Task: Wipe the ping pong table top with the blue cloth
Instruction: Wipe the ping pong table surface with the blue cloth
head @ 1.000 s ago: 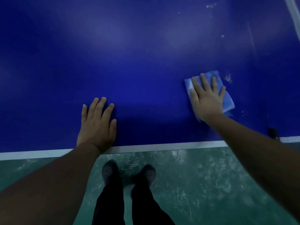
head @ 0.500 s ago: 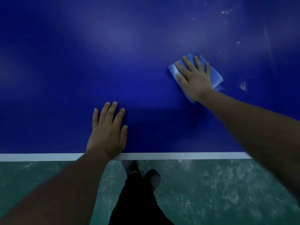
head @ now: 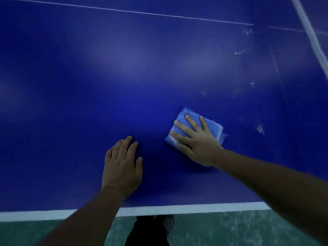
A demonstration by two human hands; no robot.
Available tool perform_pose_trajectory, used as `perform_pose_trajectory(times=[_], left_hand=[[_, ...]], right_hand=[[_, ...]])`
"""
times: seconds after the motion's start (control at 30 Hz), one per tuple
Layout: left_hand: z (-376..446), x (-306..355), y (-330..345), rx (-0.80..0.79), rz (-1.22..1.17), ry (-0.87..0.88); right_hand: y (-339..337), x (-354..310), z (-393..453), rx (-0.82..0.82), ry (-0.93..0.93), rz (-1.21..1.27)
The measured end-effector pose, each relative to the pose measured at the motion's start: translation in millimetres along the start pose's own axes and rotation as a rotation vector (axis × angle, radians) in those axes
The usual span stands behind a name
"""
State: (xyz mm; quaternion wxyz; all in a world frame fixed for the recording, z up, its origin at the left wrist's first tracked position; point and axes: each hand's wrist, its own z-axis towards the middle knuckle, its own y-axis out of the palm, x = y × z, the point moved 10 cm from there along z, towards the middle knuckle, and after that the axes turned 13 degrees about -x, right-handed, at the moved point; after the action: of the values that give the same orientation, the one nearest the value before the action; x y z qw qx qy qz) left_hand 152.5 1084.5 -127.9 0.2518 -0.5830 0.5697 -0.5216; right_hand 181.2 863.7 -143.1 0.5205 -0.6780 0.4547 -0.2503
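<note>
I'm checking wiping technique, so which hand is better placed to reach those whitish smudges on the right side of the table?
Right. The right hand already presses the folded blue cloth flat, and the whitish smudges lie just beyond it. The left hand rests bare on the dark blue table top, farther away.

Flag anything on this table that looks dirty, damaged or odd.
White smudges dot the table top to the right of the cloth, with more specks farther up toward the net side. They look like unwiped residue. The right hand presses the cloth flat; the left hand rests on the table. Nothing else stands out.
</note>
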Motion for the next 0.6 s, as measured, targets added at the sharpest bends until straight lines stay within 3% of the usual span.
perform_pose_trajectory(times=[0.23, 0.6], left_hand=[[93, 7, -41, 0.062, -0.03, 0.09], [259, 33, -86, 0.119, -0.073, 0.013]], right_hand=[[3, 20, 19, -0.036, -0.144, -0.075], [-69, 167, 147, -0.019, -0.044, -0.031]])
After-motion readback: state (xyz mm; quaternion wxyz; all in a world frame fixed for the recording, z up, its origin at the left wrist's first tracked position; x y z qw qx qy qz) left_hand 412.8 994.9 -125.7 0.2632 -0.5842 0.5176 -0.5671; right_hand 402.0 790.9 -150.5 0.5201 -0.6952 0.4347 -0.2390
